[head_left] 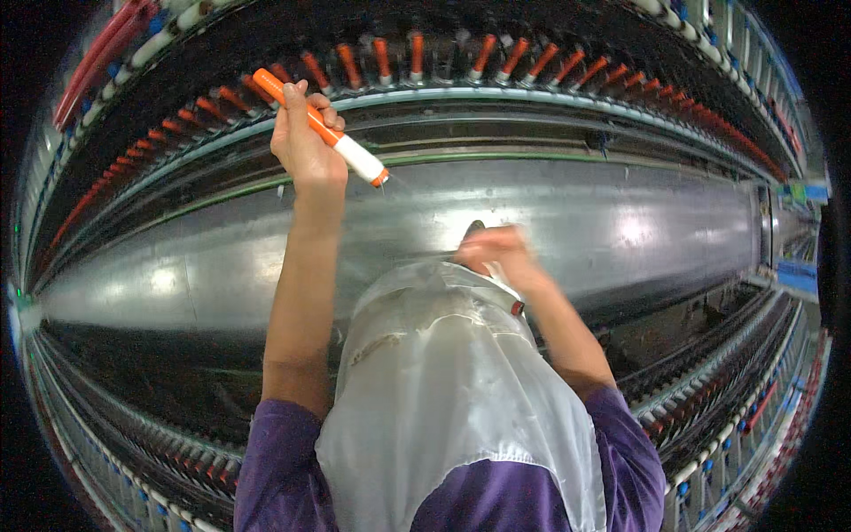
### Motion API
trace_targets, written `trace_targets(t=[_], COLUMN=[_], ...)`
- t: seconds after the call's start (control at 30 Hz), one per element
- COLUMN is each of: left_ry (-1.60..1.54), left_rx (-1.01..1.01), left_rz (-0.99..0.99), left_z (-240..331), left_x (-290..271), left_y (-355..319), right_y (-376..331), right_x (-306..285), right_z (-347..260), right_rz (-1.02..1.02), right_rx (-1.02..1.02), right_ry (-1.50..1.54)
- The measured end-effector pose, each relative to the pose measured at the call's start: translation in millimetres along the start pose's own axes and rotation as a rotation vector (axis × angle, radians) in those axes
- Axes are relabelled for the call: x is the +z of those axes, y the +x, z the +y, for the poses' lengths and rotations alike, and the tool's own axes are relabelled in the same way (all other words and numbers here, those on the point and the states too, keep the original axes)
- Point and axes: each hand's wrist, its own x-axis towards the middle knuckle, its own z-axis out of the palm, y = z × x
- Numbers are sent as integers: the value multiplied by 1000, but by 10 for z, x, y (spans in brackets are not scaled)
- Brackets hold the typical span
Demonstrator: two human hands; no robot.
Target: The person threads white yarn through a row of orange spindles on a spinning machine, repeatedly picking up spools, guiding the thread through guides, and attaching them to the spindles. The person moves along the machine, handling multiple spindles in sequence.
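Up by the far row of spindles, my left hand (306, 133) is closed around an orange spinning bobbin (353, 158). White yarn is wound on its lower part, and the bobbin slants down to the right. My right hand (498, 250) is low in front of my white apron (452, 381), curled and smeared by motion. A dark rounded thing (476, 229) sticks out past its fingers; its kind does not show. Under that wrist, at the apron's upper edge, lies a white piece with a dark red end (518, 308), partly hidden.
Beyond the far rail, a long curved row of orange bobbins (383, 60) stands on a spinning frame. Between the machines runs a shiny grey floor (239, 266). Behind me, on the near side, is another spindle row (683, 408). Blue parts (798, 277) show at the far right.
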Motion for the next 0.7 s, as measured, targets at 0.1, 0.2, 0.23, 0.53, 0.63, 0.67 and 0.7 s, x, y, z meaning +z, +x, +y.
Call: trace_targets(t=[0.1, 0.2, 0.23, 0.53, 0.63, 0.67, 0.7], left_ry=[-3, -26, -30, -9, -20, -23, -19], left_rx=[61, 97, 97, -40, -24, -7, 44], left_rz=[110, 150, 152, 14, -7, -4, -21], left_z=[197, 282, 266, -176, -230, -214, -184], left_x=[-172, -264, -265, 290, 401, 399, 376], left_y=[122, 189, 189, -145, -180, -160, -126], right_y=[-1037, -2218, -2389, 412, 697, 618, 444], right_x=[-1709, -3190, -3444, -306, 563, 605, 509], right_z=[362, 416, 415, -778, -886, -823, -703], right_rz=[850, 1407, 1334, 172, -82, -210, -150], right_rx=[-47, -363, -418, -363, -117, -44, 56], right_ry=[-78, 990, 770, 3, 74, 9, -4])
